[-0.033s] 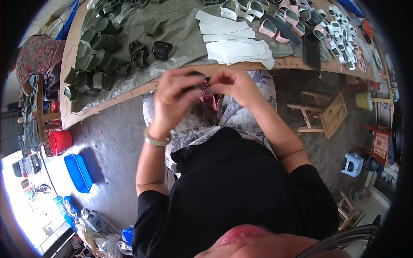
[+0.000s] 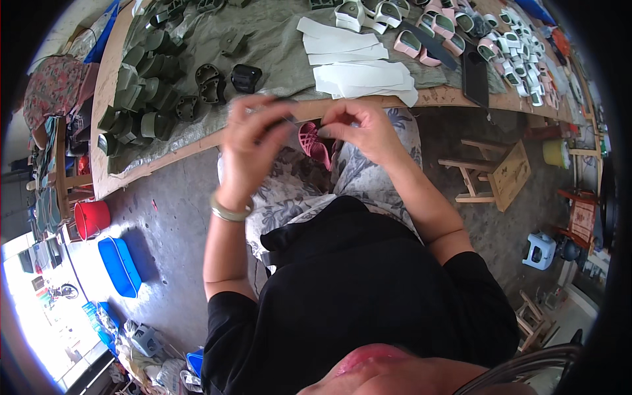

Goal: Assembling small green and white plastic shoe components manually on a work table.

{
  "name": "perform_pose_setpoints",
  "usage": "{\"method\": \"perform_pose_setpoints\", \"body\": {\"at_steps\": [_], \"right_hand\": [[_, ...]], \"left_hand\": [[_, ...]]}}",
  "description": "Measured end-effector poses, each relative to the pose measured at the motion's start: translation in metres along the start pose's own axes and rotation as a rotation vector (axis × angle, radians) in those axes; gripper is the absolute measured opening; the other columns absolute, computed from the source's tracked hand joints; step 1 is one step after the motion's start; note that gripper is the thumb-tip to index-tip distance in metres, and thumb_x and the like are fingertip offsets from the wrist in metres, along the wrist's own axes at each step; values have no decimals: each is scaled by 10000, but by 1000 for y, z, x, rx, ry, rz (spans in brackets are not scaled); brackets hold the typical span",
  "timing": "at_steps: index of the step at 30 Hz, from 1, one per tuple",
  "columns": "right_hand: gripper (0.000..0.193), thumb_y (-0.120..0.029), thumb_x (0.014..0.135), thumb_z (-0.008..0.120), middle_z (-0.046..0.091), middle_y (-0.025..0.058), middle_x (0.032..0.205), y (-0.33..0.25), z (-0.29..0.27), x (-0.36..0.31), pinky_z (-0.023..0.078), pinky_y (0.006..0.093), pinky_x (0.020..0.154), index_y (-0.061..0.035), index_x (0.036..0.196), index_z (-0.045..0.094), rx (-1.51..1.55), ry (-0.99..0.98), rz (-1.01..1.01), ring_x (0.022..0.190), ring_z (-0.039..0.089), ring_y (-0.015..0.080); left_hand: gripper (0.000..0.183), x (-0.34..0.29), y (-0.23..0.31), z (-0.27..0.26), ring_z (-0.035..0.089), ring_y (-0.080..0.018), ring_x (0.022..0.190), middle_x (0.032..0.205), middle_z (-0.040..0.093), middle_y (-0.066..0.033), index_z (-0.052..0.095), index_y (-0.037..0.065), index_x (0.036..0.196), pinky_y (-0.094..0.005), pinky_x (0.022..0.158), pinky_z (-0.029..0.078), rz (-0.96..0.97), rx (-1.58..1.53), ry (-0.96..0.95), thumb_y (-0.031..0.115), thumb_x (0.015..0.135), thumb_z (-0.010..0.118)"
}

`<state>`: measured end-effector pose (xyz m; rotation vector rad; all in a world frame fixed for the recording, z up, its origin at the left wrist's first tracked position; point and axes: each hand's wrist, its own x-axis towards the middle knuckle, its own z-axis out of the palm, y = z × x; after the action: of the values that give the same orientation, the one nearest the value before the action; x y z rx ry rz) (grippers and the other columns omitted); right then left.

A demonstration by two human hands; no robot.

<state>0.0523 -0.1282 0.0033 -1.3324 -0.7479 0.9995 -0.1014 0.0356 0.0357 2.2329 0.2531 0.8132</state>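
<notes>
My left hand [image 2: 253,141], with a pale bangle [image 2: 230,209] at the wrist, is raised over my lap at the table's front edge, smeared by motion. Its fingers curl around a small dark piece [image 2: 284,120] whose kind I cannot make out. A little to its right, my right hand [image 2: 362,130] has thumb and forefinger pinched together; whatever lies between them is too small to name. The hands are apart. Below the gap between them shows a pink slipper [image 2: 315,146]. Just beyond my left hand a glossy black curved shell [image 2: 246,78] rests on the table.
Dark green curved pieces [image 2: 148,89] crowd the table's left. White cut sheets [image 2: 362,76] lie mid-table, with a flat black slab [image 2: 475,79] and many white and pink shells [image 2: 520,56] rightward. Around me stand a red bucket [image 2: 92,217], blue basin [image 2: 120,266] and wooden stool [image 2: 500,172].
My left hand has moved left, away from my right hand, widening the gap and uncovering more of the pink slipper. The right hand has hardly moved.
</notes>
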Motion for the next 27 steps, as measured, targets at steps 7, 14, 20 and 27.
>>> {"method": "perform_pose_setpoints", "body": {"at_steps": [7, 14, 20, 27], "right_hand": [[80, -57, 866, 671, 612, -28, 842, -19, -35, -15, 428, 194, 704, -5, 912, 633, -224, 286, -259, 758, 528, 38], [73, -37, 843, 684, 649, -4, 822, -18, -67, -24, 452, 205, 655, -14, 908, 661, -418, 462, -349, 696, 557, 51], [88, -25, 853, 664, 633, 2, 880, -16, -83, -18, 448, 216, 712, -18, 940, 652, -576, 538, -408, 772, 566, 70], [284, -58, 716, 750, 656, 51, 988, -16, -76, 2, 486, 353, 811, -65, 988, 669, -1048, 523, -718, 934, 592, 252]], "left_hand": [[284, 79, -34, -49, 640, -258, 959, 1193, 617, -89, 651, 119, 1169, -339, 787, 513, -31, 671, 89, 174, 891, 626], [259, 96, -67, -47, 596, -311, 1070, 1176, 622, -84, 657, 101, 1109, -403, 869, 498, 121, 987, 64, 212, 878, 614], [223, 113, -76, -59, 589, -310, 1072, 1159, 622, -76, 664, 104, 1079, -427, 831, 494, -12, 871, 96, 169, 875, 601], [257, 105, -86, -46, 566, -323, 1107, 1230, 594, -125, 653, 74, 1103, -419, 938, 457, -6, 954, -59, 164, 866, 611]]}}
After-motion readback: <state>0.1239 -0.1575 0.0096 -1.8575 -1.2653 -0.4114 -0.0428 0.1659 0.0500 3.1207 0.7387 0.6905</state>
